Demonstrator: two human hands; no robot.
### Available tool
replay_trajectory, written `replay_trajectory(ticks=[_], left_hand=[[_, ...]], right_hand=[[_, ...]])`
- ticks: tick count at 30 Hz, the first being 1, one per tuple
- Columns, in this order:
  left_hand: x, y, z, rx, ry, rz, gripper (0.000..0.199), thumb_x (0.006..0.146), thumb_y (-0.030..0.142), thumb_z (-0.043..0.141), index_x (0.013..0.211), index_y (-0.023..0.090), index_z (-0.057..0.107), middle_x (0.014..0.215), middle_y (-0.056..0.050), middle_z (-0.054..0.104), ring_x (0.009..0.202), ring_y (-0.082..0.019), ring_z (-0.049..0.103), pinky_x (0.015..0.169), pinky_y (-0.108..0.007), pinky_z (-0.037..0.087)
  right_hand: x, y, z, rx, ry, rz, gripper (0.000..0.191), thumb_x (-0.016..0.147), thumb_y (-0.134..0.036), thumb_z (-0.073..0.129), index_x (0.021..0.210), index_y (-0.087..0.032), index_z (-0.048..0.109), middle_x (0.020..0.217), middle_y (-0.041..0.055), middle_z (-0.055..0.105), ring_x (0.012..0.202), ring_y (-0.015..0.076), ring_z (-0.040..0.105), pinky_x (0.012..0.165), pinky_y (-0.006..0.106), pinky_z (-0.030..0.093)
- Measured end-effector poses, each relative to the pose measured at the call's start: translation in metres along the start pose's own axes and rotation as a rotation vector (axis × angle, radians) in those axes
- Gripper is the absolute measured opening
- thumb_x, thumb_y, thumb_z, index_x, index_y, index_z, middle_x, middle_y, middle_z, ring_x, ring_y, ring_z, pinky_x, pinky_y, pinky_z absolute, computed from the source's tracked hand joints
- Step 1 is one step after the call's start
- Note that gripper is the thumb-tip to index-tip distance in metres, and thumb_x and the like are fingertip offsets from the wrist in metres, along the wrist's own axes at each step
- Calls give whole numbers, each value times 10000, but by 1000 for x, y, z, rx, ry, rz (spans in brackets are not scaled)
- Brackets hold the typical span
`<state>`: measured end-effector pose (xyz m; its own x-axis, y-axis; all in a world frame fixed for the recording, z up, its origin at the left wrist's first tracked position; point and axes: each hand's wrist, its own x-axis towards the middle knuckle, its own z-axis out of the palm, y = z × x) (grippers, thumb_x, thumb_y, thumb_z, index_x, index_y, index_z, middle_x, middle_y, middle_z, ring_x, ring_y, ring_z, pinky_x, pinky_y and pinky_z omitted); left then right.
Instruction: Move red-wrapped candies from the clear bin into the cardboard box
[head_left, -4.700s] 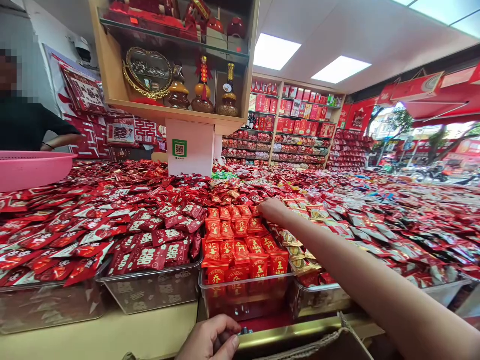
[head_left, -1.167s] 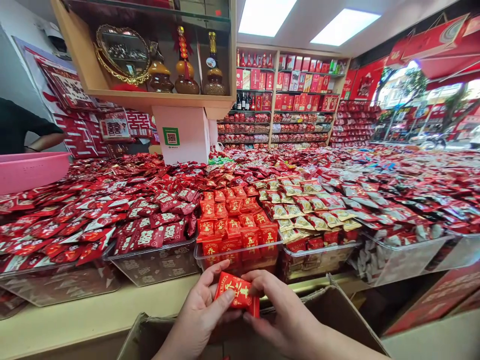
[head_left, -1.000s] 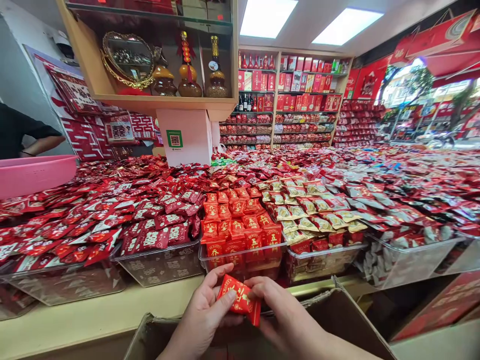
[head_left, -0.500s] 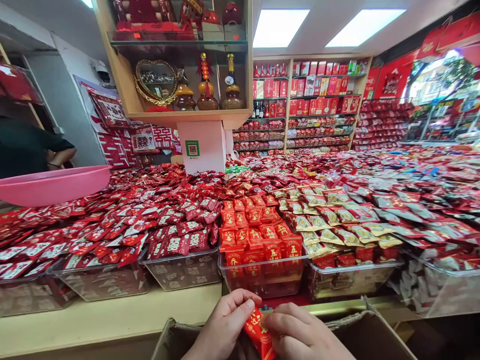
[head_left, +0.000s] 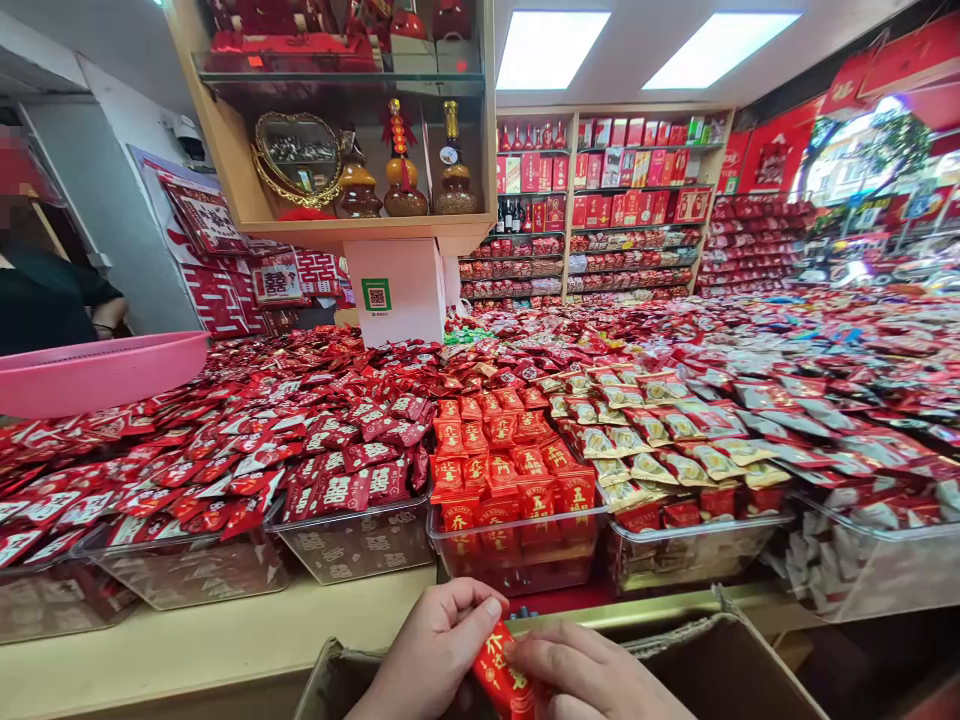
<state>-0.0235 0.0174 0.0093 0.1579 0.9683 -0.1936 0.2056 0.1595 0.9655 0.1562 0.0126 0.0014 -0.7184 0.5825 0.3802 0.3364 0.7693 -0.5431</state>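
Note:
Between my two hands is a small red candy packet (head_left: 496, 655) with gold characters, held over an open cardboard box (head_left: 697, 660). My left hand (head_left: 442, 640) pinches its upper end with thumb and fingers. My right hand (head_left: 581, 670) grips the packet's right side, its fingertips pressed on the wrapper. Just beyond my hands stands a clear plastic bin (head_left: 517, 555) filled with upright rows of similar red packets (head_left: 506, 465). The lower end of the held packet runs to the bottom edge of the view.
Bins of maroon packets (head_left: 345, 490) and cream-and-red packets (head_left: 675, 465) flank the red ones. A pale yellow ledge (head_left: 225, 640) runs along the front. At left, a person in a dark shirt (head_left: 45, 300) is behind a pink basin (head_left: 105, 372). A display cabinet (head_left: 337, 228) hangs overhead.
The packet has turned slightly in my hands, so more of its gold lettering shows. My view has shifted a little, and the person at left has come further into sight.

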Motion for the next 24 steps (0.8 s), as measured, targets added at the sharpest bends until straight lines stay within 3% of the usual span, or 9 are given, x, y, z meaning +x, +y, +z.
replay_trajectory(ticks=[3,8,12,16,18,20,24], left_hand=[[1,1,-6,64,10,77,315,746,445,480,774,145,571,471,86,431,333,-39,327,316,-155,243],[6,-6,-13,119,6,68,385,760,513,400,755,153,537,465,88,392,340,-54,340,320,-161,251],[9,-15,-12,114,-12,54,309,770,442,419,774,150,520,420,95,413,308,-43,294,315,-156,215],[8,-15,-9,143,-5,57,256,757,373,449,820,138,529,414,93,435,326,-48,310,333,-156,224],[7,-12,-9,150,0,54,256,758,362,441,832,132,526,435,92,427,349,-54,319,342,-159,235],[6,-11,-9,153,1,54,242,749,348,448,829,132,523,458,93,411,374,-61,335,348,-164,242],[5,-9,-11,158,0,72,208,748,320,452,823,143,530,470,90,410,395,-71,351,367,-175,243]], right_hand=[[0,1,0,-24,4,-29,302,818,-151,390,1088,-161,525,1050,84,587,946,140,540,835,221,434],[0,-3,-6,-58,197,-263,209,808,-143,420,988,-181,518,953,62,630,848,125,568,736,210,471],[9,-18,-36,-56,306,-299,145,764,-131,483,878,-218,468,994,48,598,861,119,555,707,224,464],[53,-16,-76,-351,411,-323,112,776,-88,434,834,-178,470,1031,70,578,917,156,505,785,300,421],[87,-5,-89,-525,381,-266,66,796,-127,422,790,-152,483,1011,87,584,914,168,494,790,295,408],[120,8,-95,-698,269,-151,92,802,-139,404,799,-135,496,933,94,599,886,178,499,758,283,406],[164,28,-90,-896,59,-14,142,774,-96,385,815,-137,515,810,83,610,805,203,527,689,301,391]])
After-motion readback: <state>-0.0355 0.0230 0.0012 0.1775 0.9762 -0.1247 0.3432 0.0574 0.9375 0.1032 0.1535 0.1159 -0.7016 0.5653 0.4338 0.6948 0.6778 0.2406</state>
